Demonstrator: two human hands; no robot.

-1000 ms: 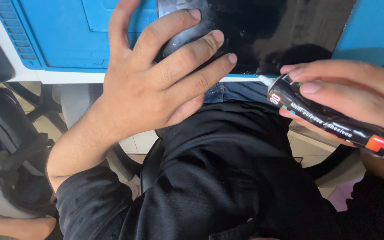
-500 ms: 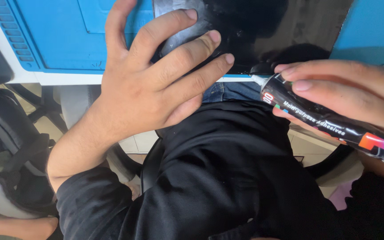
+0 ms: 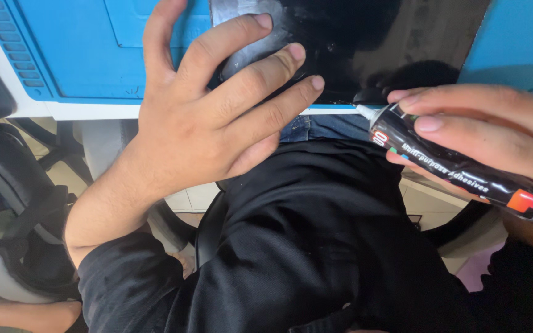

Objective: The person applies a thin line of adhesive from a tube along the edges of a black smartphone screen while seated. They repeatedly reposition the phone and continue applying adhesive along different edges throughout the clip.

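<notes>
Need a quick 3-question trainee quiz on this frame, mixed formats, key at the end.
1. True or false: the left hand lies flat, fingers spread, on the glossy black panel.
2. What does the right hand hold? A) a screwdriver B) a black glue tube C) a cloth
3. Where does the tube's white nozzle point?

Key:
1. True.
2. B.
3. At the near edge of the black panel, where it meets the blue work surface; whether it touches cannot be told.
</notes>
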